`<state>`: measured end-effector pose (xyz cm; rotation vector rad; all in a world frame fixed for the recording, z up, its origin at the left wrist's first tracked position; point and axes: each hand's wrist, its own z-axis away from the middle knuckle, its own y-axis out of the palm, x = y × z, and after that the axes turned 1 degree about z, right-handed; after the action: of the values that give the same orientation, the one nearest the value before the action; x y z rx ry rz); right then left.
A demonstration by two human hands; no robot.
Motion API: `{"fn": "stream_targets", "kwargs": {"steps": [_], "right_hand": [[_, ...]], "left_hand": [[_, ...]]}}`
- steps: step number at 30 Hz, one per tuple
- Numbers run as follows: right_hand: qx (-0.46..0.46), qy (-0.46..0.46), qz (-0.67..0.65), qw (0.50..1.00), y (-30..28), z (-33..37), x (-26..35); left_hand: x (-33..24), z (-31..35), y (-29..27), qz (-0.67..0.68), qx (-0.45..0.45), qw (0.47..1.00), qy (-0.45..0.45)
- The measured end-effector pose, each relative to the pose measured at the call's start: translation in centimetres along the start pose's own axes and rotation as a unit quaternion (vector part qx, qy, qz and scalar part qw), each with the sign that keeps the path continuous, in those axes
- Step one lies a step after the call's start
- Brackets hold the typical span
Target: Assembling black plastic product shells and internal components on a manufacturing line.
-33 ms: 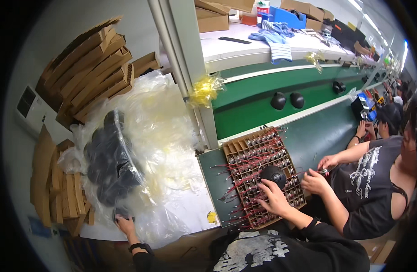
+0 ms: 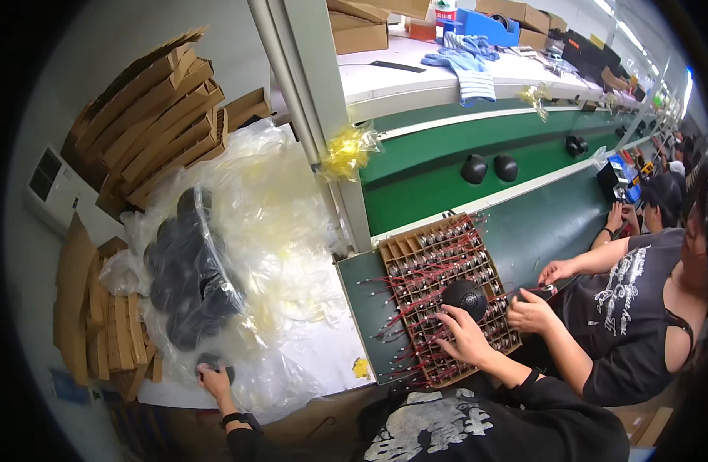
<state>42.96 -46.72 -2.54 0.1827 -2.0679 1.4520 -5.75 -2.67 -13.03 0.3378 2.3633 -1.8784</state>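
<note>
At the near end of the clear plastic bag, my left hand [image 2: 212,380] has its fingers on a black dome-shaped shell [image 2: 211,360]. The bag [image 2: 273,223] covers many more dark rounded shells [image 2: 188,277]. My right hand [image 2: 468,339] lies over a cardboard divider tray [image 2: 400,248], its fingers spread. Its fingertips reach the near side of a black dome with a perforated top [image 2: 463,296], which rests on the tray. Small round metal parts with red wires [image 2: 404,308] fill most of the tray's cells, and wire ends hang over its left side.
Cardboard trays [image 2: 150,115] are stacked at the left. A co-worker [image 2: 623,316] sits close on my right, handling a small wired part. Two black domes [image 2: 489,168] sit on the green ledge. A metal post [image 2: 312,115] rises between the tables. Blue striped gloves [image 2: 469,65] lie on the shelf.
More of the black shell shows at my left hand, out from the bag's edge. My right hand stays by the perforated dome. The co-worker's hands have shifted slightly.
</note>
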Motion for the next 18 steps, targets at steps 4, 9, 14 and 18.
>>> {"fn": "stream_targets", "kwargs": {"steps": [4, 9, 14, 18], "right_hand": [[0.033, -0.020, -0.052, 0.998, 0.3, -0.2, 0.6], [0.231, 0.103, -0.225, 0.941, 1.9, -1.4, 1.8], [0.264, 0.068, -0.580, 0.768, 4.3, -4.0, 6.2], [-0.036, -0.074, -0.276, 0.957, 0.3, -6.0, 8.9]], "left_hand": [[-3.5, 2.7, -3.0, 0.149, 0.053, 0.987, -0.018], [-15.6, 12.9, -6.2, 0.526, 0.030, 0.849, 0.023], [-26.4, 19.0, -11.0, 0.666, 0.037, 0.735, 0.122], [-33.4, 21.3, -14.5, 0.741, 0.097, 0.651, 0.129]]}}
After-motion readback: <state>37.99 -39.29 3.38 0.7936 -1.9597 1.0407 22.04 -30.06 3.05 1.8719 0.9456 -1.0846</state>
